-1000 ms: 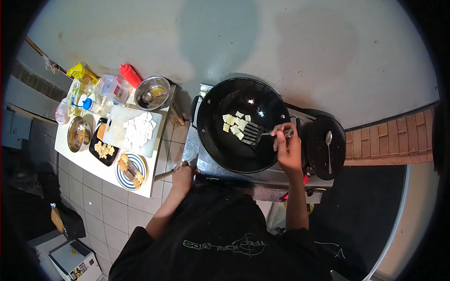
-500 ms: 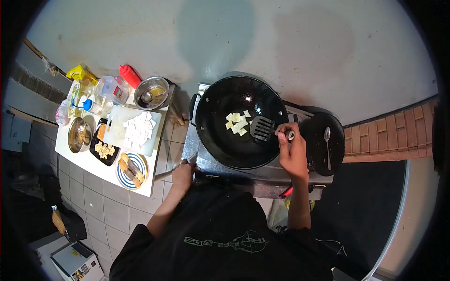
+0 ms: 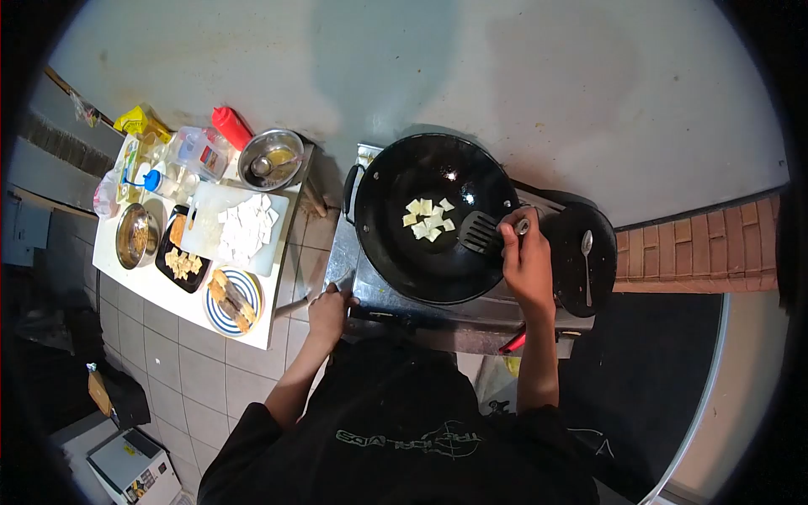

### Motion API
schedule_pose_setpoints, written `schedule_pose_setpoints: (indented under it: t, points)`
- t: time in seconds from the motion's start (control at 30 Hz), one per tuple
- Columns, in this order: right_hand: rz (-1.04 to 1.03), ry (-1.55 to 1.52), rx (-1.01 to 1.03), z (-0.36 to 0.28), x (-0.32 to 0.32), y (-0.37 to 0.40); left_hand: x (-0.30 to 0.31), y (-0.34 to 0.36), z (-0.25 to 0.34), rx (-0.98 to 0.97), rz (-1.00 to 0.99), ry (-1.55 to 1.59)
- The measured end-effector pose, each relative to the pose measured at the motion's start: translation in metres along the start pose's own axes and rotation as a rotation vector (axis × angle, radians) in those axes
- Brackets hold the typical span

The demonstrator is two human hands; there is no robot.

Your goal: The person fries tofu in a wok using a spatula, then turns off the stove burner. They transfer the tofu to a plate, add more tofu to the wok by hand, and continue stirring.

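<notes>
A large black wok (image 3: 421,273) rests on the metal stove (image 3: 370,295), with several pale square pieces (image 3: 427,219) grouped near its middle. My right hand (image 3: 528,257) is closed around the handle of a black slotted spatula (image 3: 479,232), whose blade hangs over the wok's right side, a little apart from the pieces. At the stove's front left corner is my left hand (image 3: 330,311), its fingers curled at the edge; what they hold, if anything, is hidden.
Left, a white table (image 3: 177,303) bears a cutting board (image 3: 202,240) with white pieces, a striped plate (image 3: 210,313), metal bowls, a black tray and bottles. Right of the wok, a black pan (image 3: 572,282) holds a spoon (image 3: 587,261). A wall stands behind.
The spatula blade has shifted slightly right, away from the pale pieces, which lie a little differently. My left hand stays at the stove's corner. The whole view has moved slightly.
</notes>
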State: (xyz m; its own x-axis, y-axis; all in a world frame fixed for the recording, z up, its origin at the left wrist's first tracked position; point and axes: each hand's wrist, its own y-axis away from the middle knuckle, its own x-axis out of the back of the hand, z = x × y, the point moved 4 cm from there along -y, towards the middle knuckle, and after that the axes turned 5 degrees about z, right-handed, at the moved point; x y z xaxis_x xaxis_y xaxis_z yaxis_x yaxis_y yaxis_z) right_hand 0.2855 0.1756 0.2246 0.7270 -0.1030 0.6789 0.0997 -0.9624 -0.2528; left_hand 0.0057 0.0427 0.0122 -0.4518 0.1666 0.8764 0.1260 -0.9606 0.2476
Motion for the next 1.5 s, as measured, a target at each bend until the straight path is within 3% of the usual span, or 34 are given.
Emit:
schedule_pose_setpoints:
  t: [0.47, 0.7, 0.97, 1.23, 1.5]
  points:
    - [-0.088, -0.18, -0.127, 0.007, -0.016, 0.007, -0.003, -0.005, -0.004, -0.041, -0.017, -0.016]
    - [-0.008, -0.402, -0.173, 0.016, -0.023, 0.018, 0.001, -0.005, 0.0, -0.036, -0.016, -0.07]
    - [-0.113, -0.468, -0.162, 0.02, -0.025, 0.028, 0.006, -0.002, 0.006, 0.084, -0.011, -0.085]
    - [-0.169, -0.534, -0.11, 0.036, -0.032, 0.024, -0.004, 0.007, 0.004, 0.227, 0.07, -0.063]
    - [-0.241, -0.479, 0.041, 0.035, -0.003, 0.02, 0.006, 0.032, 0.034, 0.382, 0.333, -0.004]
